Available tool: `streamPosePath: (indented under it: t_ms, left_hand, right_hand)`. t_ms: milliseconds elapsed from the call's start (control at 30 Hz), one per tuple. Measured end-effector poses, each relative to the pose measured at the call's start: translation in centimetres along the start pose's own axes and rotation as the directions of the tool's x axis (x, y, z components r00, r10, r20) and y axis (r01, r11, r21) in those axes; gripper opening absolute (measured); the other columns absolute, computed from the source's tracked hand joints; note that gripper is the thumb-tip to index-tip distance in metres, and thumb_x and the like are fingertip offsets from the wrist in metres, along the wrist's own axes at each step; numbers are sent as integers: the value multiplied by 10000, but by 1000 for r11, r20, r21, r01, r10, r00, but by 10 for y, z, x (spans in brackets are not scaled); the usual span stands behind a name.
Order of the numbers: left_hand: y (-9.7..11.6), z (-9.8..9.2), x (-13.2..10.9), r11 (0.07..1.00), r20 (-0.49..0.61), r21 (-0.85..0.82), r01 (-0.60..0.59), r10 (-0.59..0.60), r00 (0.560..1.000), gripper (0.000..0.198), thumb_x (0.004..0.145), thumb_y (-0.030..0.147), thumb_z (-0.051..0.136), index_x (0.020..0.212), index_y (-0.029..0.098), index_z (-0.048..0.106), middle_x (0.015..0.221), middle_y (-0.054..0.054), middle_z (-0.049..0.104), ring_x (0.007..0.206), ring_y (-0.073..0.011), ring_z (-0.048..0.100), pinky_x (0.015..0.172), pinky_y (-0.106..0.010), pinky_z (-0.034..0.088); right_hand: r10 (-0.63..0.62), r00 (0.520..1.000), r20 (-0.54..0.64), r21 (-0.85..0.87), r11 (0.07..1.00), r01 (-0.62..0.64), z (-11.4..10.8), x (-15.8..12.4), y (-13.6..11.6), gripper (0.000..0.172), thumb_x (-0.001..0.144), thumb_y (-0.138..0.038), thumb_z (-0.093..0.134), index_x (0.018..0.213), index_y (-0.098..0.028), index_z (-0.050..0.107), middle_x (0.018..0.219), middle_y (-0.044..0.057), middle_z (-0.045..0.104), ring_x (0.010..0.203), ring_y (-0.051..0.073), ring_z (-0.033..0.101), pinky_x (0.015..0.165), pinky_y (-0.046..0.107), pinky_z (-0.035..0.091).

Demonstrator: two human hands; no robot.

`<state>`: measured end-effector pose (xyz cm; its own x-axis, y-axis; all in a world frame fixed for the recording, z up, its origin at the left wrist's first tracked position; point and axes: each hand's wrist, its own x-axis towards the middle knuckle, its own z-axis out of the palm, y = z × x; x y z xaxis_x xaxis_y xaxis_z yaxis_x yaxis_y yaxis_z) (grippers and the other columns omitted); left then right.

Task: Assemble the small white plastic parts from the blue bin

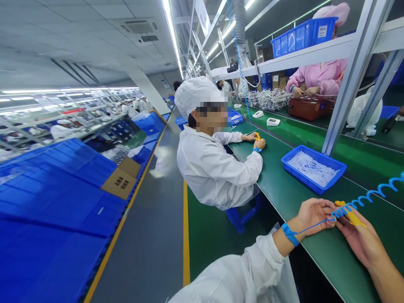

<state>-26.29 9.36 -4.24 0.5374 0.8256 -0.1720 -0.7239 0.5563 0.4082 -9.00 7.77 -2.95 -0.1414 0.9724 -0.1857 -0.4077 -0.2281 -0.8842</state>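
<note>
Head view, lower right of the frame: both hands meet over the green bench (pixel 274 179). The right hand (pixel 360 240) is closed round a yellow tool (pixel 351 213). The left hand (pixel 311 214), fingers pressed together, touches its front end; whether it pinches a piece cannot be told. The work seems mid-step, and going on calls for a steady grip. The tool is small and bright, crossed by a blue cord (pixel 378 192).

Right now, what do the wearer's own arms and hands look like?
Left hand is bare, with a blue wrist strap and a white sleeve behind it. A blue coiled cord runs off the strap. Right hand and forearm are bare, no sleeve in view.
</note>
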Motion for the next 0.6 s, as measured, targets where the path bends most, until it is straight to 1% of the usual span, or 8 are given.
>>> streamPosePath:
  t_ms: [100,233,333,467,533,600]
  left_hand:
    - [-1,-1,2,1000,8,-12,-4,5,1000,372,777,390,697,1003,96,710,959,-150,747,702,-176,524,723,-321,340]
    - [-1,-3,7,999,13,37,5,-6,1000,360,787,393,651,968,89,716,993,-172,764,746,-208,594,734,-339,393]
    - [-1,-4,13,999,25,41,26,-27,999,330,828,380,618,948,90,719,1010,-176,766,774,-207,619,767,-344,422]
    - [-2,-2,18,997,22,53,48,-50,999,259,842,333,634,907,97,718,1076,-173,767,772,-171,626,758,-317,422]
    - [-4,0,20,994,41,101,37,-41,998,226,824,306,683,909,101,721,1075,-152,768,736,-143,612,737,-300,424]
    - [-8,1,23,990,61,140,-5,-4,998,215,779,271,758,919,113,718,1024,-120,767,722,-133,614,726,-289,440]
  right_hand:
    - [0,1000,8,9,1000,0,-3,1,2,437,770,-527,945,1117,-284,837,1277,101,764,1224,339,712,1083,489,616]
    - [8,998,-60,-4,1000,-8,-11,3,6,438,711,-493,973,1064,-269,843,1260,107,770,1197,342,726,1053,479,636]
    - [11,998,-60,-45,999,-14,-17,5,7,447,704,-485,971,1072,-269,840,1316,115,755,1184,358,733,1006,481,663]
    - [0,998,-62,-96,995,-6,-21,6,3,544,670,-512,976,1148,-297,830,1362,108,740,1169,370,740,920,459,697]
    - [-16,998,-67,-137,991,6,-24,6,2,519,697,-550,948,1144,-316,828,1364,97,743,1181,380,736,901,473,704]
    - [-47,996,-77,-195,980,31,-30,7,3,443,764,-573,895,1133,-339,823,1370,78,745,1200,380,731,885,486,711]
